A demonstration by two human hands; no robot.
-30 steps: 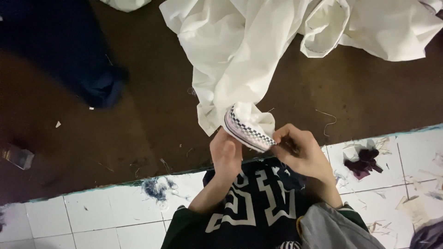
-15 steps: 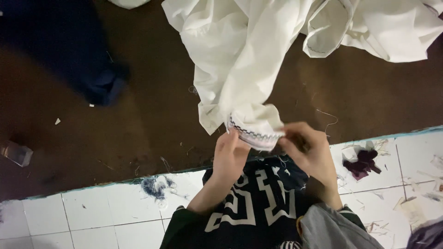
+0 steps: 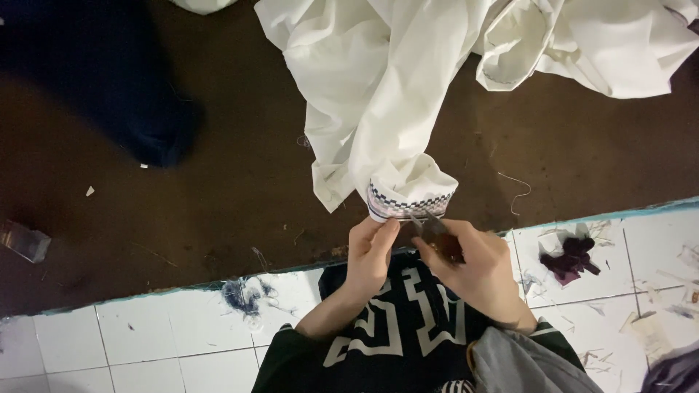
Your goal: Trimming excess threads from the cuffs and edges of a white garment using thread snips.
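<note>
Left hand (image 3: 371, 251) pinching the lower edge of a checkered cuff (image 3: 411, 200), fingers closed narrowly on the trim. Right hand (image 3: 473, 266) just beside it, closed around a small metal snipping tool (image 3: 431, 227), blade tips touching the cuff's edge. Cuff belonging to a white garment (image 3: 378, 87), heaped and spread over a dark brown tabletop (image 3: 218, 189), cuff end hanging near the table's front edge, close to the body. Dark blue cloth (image 3: 109, 80) lying well apart at far left. Below, white tiled floor (image 3: 145, 342) littered with thread scraps and a dark purple fabric scrap (image 3: 571, 258).
</note>
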